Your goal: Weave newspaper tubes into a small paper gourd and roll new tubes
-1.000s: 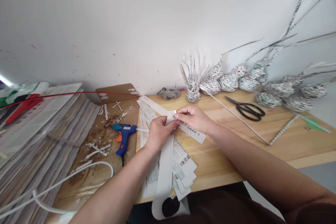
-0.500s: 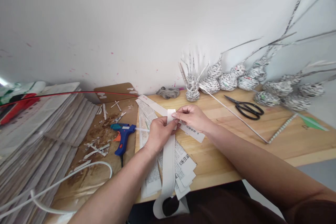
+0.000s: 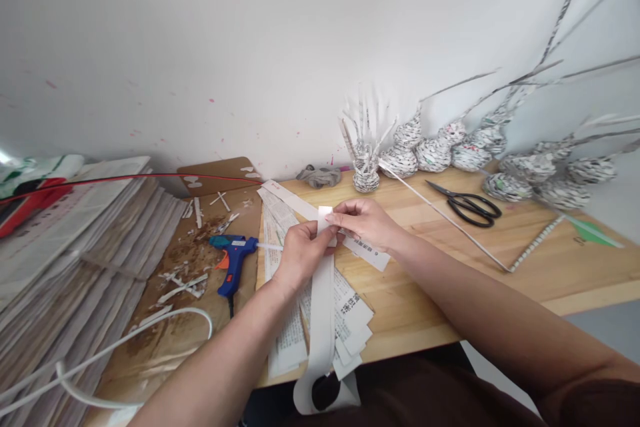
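A long white paper strip (image 3: pixel 323 310) runs up the middle of the table, its lower end curling over the front edge. My left hand (image 3: pixel 307 250) is closed on the strip near its top, thumb across the front. Beside it my right hand (image 3: pixel 365 221) pinches the same strip's right edge, the fingertips of both hands almost touching. Beneath lie several newspaper strips (image 3: pixel 350 317) fanned out, with one printed strip (image 3: pixel 370 255) slanting under my right hand. Left of my left hand lies a blue glue gun (image 3: pixel 235 265), its nozzle pointing right.
Black scissors (image 3: pixel 467 207) lie on the right, near a thin paper rod (image 3: pixel 445 219). Several woven paper gourds (image 3: pixel 433 155) line the wall. A grey cloth (image 3: pixel 319 176) lies at the back. Newspaper stacks (image 3: pixel 100 247) fill the left, with a white cable (image 3: pixel 195 310) and paper scraps on brown cardboard.
Both hands keep their hold on the paper strip with hardly any movement. The strip's curled lower end has shifted very slightly; the whole view has drifted a little.
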Demonstrator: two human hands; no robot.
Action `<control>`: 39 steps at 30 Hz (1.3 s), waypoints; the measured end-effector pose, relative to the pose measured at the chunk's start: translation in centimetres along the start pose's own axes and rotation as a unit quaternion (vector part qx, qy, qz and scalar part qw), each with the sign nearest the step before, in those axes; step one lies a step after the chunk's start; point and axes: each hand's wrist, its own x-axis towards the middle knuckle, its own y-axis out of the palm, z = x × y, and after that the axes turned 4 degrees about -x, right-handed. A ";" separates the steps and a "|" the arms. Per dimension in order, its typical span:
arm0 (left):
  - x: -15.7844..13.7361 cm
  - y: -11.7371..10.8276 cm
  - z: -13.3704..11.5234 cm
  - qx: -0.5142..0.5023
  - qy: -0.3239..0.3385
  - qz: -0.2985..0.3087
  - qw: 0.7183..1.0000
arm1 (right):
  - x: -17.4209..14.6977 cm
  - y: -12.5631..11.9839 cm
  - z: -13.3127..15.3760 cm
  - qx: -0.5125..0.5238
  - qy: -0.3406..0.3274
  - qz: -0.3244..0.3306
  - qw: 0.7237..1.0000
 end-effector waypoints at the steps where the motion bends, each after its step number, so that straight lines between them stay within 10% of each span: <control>1: 0.1 0.0 0.0 0.002 0.001 -0.006 1.000 | 0.0 -0.1 0.0 -0.015 -0.005 0.004 1.000; 16: 0.5 -0.2 0.3 0.001 -0.010 -0.019 1.000 | -0.1 -1.1 1.0 -0.048 0.019 0.060 0.997; 39: 0.1 0.1 0.7 0.057 0.008 0.000 0.998 | 0.3 -0.4 0.4 0.029 0.066 -0.032 0.997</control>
